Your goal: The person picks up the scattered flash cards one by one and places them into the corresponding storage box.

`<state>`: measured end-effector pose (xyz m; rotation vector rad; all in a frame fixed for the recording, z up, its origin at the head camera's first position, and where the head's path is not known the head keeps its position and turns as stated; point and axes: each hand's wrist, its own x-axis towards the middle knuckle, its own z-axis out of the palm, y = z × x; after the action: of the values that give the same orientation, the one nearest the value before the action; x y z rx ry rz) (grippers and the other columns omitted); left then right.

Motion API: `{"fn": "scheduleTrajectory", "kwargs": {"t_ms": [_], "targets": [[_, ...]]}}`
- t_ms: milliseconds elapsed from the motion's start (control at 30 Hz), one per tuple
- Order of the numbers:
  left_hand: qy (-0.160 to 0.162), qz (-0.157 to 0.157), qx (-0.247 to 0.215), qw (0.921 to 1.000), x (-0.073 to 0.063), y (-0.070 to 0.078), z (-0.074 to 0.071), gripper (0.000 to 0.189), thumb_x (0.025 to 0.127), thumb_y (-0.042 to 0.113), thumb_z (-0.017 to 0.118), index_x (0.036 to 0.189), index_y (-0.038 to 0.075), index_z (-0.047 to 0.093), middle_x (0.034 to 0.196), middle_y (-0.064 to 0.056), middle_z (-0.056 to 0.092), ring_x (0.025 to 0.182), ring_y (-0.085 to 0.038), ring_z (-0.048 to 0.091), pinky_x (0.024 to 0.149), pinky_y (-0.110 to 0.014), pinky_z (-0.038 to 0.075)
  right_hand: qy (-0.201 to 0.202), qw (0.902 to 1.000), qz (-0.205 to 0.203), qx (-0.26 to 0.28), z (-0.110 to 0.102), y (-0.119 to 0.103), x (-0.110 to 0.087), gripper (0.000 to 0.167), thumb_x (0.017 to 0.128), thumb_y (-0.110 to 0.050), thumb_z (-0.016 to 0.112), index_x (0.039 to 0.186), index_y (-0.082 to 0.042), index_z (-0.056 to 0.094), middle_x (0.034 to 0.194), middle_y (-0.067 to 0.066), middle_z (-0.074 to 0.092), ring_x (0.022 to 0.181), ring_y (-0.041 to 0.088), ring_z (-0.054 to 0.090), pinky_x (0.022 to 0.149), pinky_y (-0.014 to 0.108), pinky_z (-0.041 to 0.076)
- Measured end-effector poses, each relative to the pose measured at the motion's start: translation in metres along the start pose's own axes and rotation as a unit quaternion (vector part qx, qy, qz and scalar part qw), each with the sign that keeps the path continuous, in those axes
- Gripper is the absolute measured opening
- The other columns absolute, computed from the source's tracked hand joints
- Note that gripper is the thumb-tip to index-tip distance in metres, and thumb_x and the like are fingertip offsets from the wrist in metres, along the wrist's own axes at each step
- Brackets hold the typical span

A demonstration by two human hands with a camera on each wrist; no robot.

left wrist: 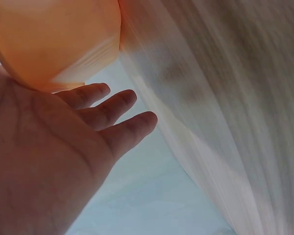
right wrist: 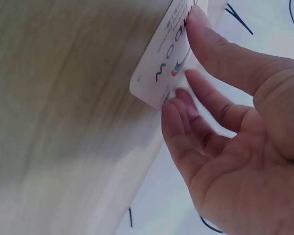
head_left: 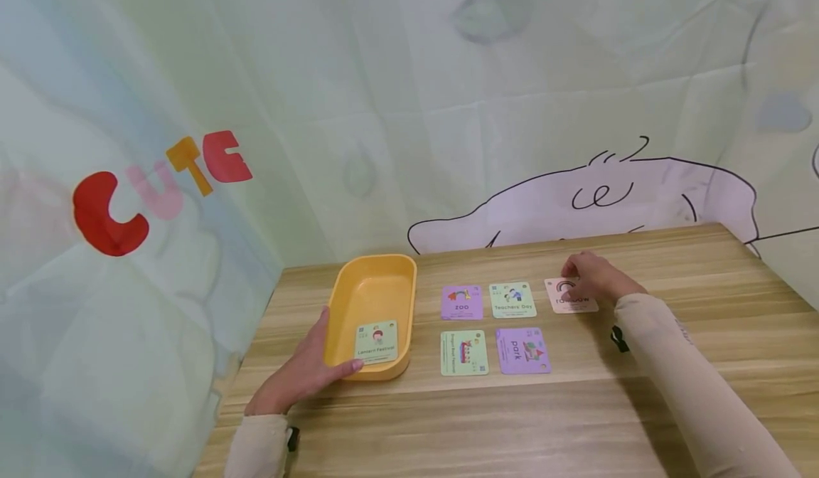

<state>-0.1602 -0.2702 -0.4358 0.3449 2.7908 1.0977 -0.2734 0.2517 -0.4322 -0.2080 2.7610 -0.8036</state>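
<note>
My left hand (head_left: 307,368) holds the yellow tray (head_left: 338,300) at its near left corner, thumb at the near rim and fingers along the outer left side. In the left wrist view, three fingers (left wrist: 132,129) stretch out below the tray (left wrist: 59,39). A green "Lantern Festival" card (head_left: 376,343) lies inside the tray's near end. At the right, my right hand (head_left: 595,279) grips a pale pink rainbow card (head_left: 582,305). The right wrist view shows the thumb on the face of this card (right wrist: 159,63) and the curled fingers at its edge.
Between the hands lie two purple cards, "zoo" (head_left: 462,307) and "park" (head_left: 523,356), and two green ones, "Teachers' Day" (head_left: 512,307) and "Dragon Boat Festival" (head_left: 463,360). The wooden table (head_left: 512,435) meets a printed curtain (head_left: 384,108) at the back and left.
</note>
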Motion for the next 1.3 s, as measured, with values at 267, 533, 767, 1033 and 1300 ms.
{"fn": "scheduleTrajectory", "kwargs": {"t_ms": [267,533,767,1033,1300], "targets": [[0.003,-0.001,0.002,1.0,-0.0004,-0.0019,0.0014,0.111,0.083,0.045,0.081,0.162,0.013,0.009,0.149,-0.014,0.042,0.119,-0.029,0.045,0.105,-0.053,0.036,0.032,0.9973,-0.027,-0.061,-0.0018,0.0044,0.0011,0.048,0.078,-0.019,0.089,0.108,0.01,0.064,0.107,0.023,0.061,0.099,0.036,0.055,0.092,0.054,0.047],[0.001,-0.008,-0.001,1.0,0.0013,-0.0023,0.0027,0.112,0.083,0.047,0.081,0.163,0.015,0.008,0.153,-0.013,0.038,0.122,-0.029,0.043,0.107,-0.053,0.035,0.028,0.9962,-0.042,-0.072,-0.0028,0.0062,0.0036,0.044,0.077,-0.02,0.09,0.103,0.007,0.067,0.1,0.018,0.062,0.093,0.032,0.054,0.087,0.05,0.048],[0.003,-0.004,-0.002,1.0,0.0016,-0.004,0.003,0.111,0.083,0.047,0.081,0.162,0.015,0.01,0.149,-0.012,0.041,0.121,-0.028,0.044,0.105,-0.052,0.036,0.008,0.9986,-0.027,-0.045,-0.0026,0.0033,-0.0003,0.05,0.079,-0.014,0.087,0.114,0.011,0.062,0.114,0.026,0.056,0.102,0.037,0.053,0.096,0.056,0.046],[0.008,-0.001,-0.001,1.0,0.0012,-0.0041,0.0032,0.112,0.083,0.046,0.081,0.162,0.013,0.01,0.152,-0.015,0.039,0.123,-0.03,0.043,0.108,-0.055,0.035,-0.004,0.9988,-0.035,-0.033,-0.005,-0.0005,-0.0011,0.046,0.08,-0.008,0.085,0.115,0.01,0.062,0.119,0.028,0.059,0.11,0.041,0.054,0.1,0.059,0.044],[0.008,0.004,0.001,1.0,0.0013,-0.0038,0.0027,0.11,0.083,0.045,0.081,0.162,0.013,0.011,0.149,-0.013,0.042,0.119,-0.029,0.045,0.105,-0.053,0.037,-0.003,0.9986,-0.042,-0.032,-0.0034,0.0051,0.0023,0.044,0.08,-0.009,0.086,0.112,0.008,0.063,0.11,0.023,0.061,0.103,0.037,0.054,0.097,0.057,0.045]]}}
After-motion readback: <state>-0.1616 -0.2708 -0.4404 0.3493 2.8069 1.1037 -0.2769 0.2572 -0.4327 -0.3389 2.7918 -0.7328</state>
